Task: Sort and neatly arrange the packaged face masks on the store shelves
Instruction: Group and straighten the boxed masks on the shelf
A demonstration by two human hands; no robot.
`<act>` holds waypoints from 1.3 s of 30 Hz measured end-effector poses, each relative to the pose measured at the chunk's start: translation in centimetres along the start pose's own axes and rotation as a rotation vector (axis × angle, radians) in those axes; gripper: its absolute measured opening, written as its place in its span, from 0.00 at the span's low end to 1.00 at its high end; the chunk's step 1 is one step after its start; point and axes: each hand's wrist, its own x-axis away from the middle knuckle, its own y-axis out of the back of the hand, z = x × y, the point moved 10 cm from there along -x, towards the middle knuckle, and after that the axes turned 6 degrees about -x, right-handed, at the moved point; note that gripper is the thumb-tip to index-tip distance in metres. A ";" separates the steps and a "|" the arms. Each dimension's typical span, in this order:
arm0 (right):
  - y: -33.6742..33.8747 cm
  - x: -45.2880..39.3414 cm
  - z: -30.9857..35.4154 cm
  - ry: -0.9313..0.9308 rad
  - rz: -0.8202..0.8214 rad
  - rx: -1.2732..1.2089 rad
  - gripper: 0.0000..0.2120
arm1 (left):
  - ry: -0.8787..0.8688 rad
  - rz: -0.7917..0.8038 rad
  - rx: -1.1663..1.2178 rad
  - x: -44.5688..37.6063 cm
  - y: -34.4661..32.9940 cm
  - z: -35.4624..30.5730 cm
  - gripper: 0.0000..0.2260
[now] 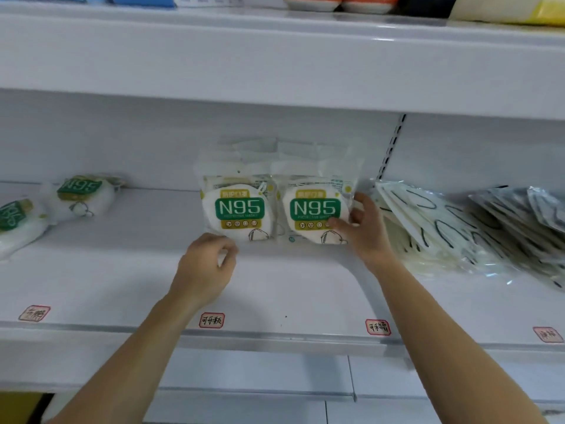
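Two upright stacks of N95 mask packs lean against the back of the white shelf [275, 286]. The left stack [238, 209] and the right stack [315, 209] stand side by side, green labels facing me. My right hand [363, 228] grips the right edge of the right stack, thumb on its front. My left hand [208, 264] hovers just below the left stack's bottom corner, fingers curled, holding nothing. Two more N95 packs [81, 194] [15, 221] lie flat at the far left.
A slumped pile of white flat mask packs with black ear loops [434, 228] lies right of my right hand, and darker packs [526, 215] beyond it. Red-bordered price tags [211, 320] line the shelf's front edge. Another shelf with goods [312, 3] sits above.
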 end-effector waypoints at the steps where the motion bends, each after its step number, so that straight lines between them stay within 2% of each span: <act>1: -0.2 -0.1 -0.5 0.011 -0.027 -0.003 0.32 | -0.011 -0.026 -0.126 0.3 0.0 1.0 0.08; 3: -0.4 0.0 -1.2 0.051 -0.102 0.023 0.33 | -0.005 -0.038 -0.232 0.7 0.2 2.5 0.08; 8: 1.0 2.6 1.2 0.220 -0.418 0.171 0.41 | -0.066 -0.001 -0.280 0.8 0.6 3.5 0.10; 11: -0.3 5.5 4.1 0.449 -0.486 0.298 0.35 | -0.012 0.039 -0.320 0.7 1.1 5.6 0.14; 14: -5.9 8.4 6.6 0.761 -0.389 0.416 0.21 | 0.047 0.063 -0.355 0.8 2.2 8.2 0.21; 18: -17.7 9.3 7.8 0.871 -0.115 0.423 0.12 | 0.122 0.107 -0.357 1.0 5.1 13.1 0.24; 20: -24.3 9.0 8.2 0.823 0.008 0.403 0.12 | 0.161 0.114 -0.354 0.9 7.4 16.3 0.26; 21: -27.6 8.4 8.0 0.744 0.069 0.386 0.12 | 0.194 0.110 -0.350 0.9 8.7 18.3 0.24; 26: -43.4 4.7 4.4 0.196 0.310 0.359 0.18 | 0.246 0.068 -0.372 0.5 14.3 26.5 0.19; 28: -47.9 3.6 3.4 0.105 0.327 0.427 0.21 | 0.220 0.030 -0.353 0.9 15.6 28.3 0.19; 31: -52.8 2.4 2.8 0.074 0.339 0.684 0.22 | 0.188 -0.030 -0.304 1.4 17.3 29.9 0.20; 34: -54.8 1.5 2.8 0.025 0.261 0.680 0.17 | 0.148 -0.042 -0.249 1.3 18.1 30.8 0.17; 39: -49.6 2.2 2.7 -0.063 -0.090 0.070 0.04 | 0.152 -0.098 0.008 0.8 19.1 31.9 0.15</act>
